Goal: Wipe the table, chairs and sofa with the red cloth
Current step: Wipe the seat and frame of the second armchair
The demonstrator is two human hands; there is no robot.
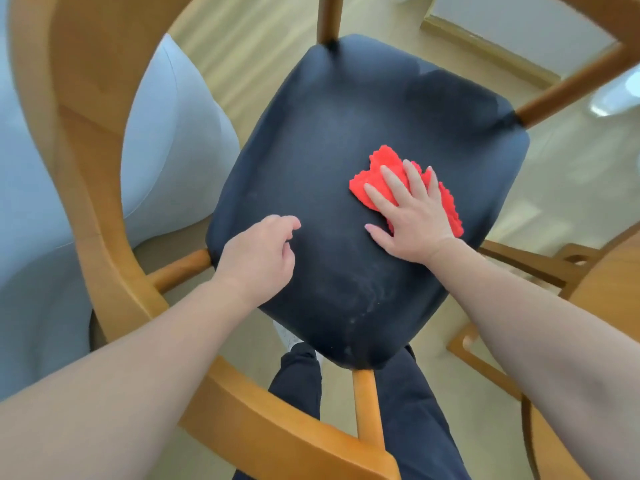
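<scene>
A wooden chair with a dark navy padded seat point(346, 140) fills the middle of the view, its curved wooden backrest point(104, 237) sweeping round the left and bottom. The red cloth point(382, 164) lies on the right half of the seat. My right hand point(412, 216) presses flat on the cloth, fingers spread. My left hand point(259, 258) hovers over the seat's left front part, fingers loosely curled, holding nothing. Pale streaks mark the seat's near part.
A light blue-grey sofa point(166, 143) stands to the left behind the backrest. A wooden table edge point(609, 289) and another chair's frame point(485, 368) are at the right. My dark-trousered legs point(298, 379) stand below the seat on the pale wood floor.
</scene>
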